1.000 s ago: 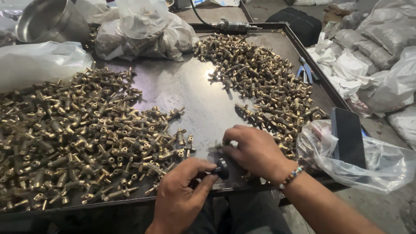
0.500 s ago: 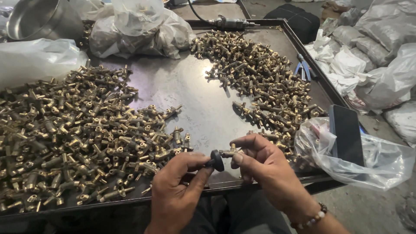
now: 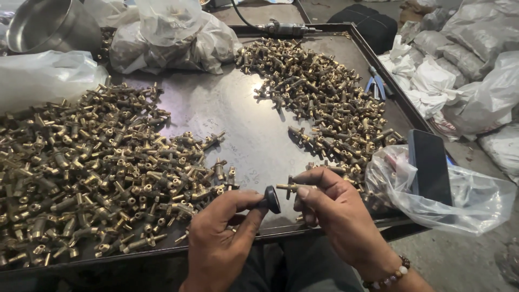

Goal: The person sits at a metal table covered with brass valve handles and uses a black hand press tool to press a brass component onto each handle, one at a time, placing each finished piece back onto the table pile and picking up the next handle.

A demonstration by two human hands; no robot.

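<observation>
Two hands met at the tray's (image 3: 324,230) near edge: left hand (image 3: 219,238) pinched the knob (image 3: 272,199), right hand (image 3: 338,213) gripped the fitting (image 3: 289,187), stem pointing left at it.

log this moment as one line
left hand: pinches black knob | right hand: holds brass fitting | knob and fitting: apart | metal tray: brass piles both sides

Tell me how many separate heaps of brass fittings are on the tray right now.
2. The large heap covers the left side of the metal tray; the smaller heap runs along the right side. One single fitting is in the right hand.
</observation>
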